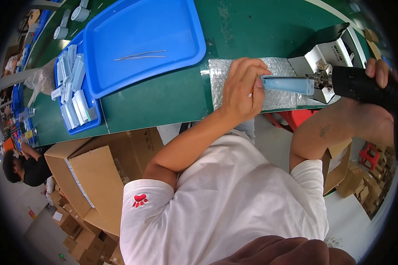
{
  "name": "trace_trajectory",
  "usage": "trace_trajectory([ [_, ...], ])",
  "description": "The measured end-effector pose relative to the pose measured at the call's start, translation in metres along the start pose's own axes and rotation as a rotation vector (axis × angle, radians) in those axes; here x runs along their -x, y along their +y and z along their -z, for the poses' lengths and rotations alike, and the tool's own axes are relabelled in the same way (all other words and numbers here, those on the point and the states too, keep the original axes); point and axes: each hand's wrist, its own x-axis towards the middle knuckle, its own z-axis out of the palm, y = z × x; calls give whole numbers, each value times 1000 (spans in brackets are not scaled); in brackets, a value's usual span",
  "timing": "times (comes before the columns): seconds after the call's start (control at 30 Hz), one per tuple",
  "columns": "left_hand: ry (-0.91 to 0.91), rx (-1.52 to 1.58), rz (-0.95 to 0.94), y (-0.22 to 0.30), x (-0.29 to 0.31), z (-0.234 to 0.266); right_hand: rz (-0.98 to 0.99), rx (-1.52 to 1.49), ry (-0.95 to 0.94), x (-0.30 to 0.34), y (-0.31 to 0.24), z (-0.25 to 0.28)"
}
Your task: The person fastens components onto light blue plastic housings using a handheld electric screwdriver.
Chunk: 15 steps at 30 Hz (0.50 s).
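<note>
The light-blue plastic piece (292,86) is up over the silver padded mat (274,66), its R end right by the metal head (323,76) of the black tool (360,84); can't tell from this angle if the two touch. Our L hand (243,90) is closed on the piece's other end, thumb & fingers pinching it. Our R hand (378,73) has its fingers curled over the black tool's barrel; the palm's out of sight, so can't tell how firm that grip is. To do this well, we'd want piece & head lined up, w/ the piece held straight and no twist, b/c we've only got it by one end & the free end could well tip under any push. Fingertips should stay back from the metal, and pressure should be light, as thin plastic may mark or crack. Just behind sits a black-and-white stand (329,55), so we'd watch for knocks there. Further L on the green table (154,108), a big blue tray (199,44) has a couple of thin wires (139,56) in it, & a smaller blue tray (98,115) beside it holds more pale-blue pieces (77,73), etc.
</note>
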Motion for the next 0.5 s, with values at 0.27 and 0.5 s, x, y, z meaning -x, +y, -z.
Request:
trace_trajectory([
  [0.27, 5, 21, -15, -6, -4, 5, -52, -130, -88, 16, -2, 8],
  [0.5, 33, 27, -49, 0, 2, -1, -30, -320, -111, 27, 6, 22],
])
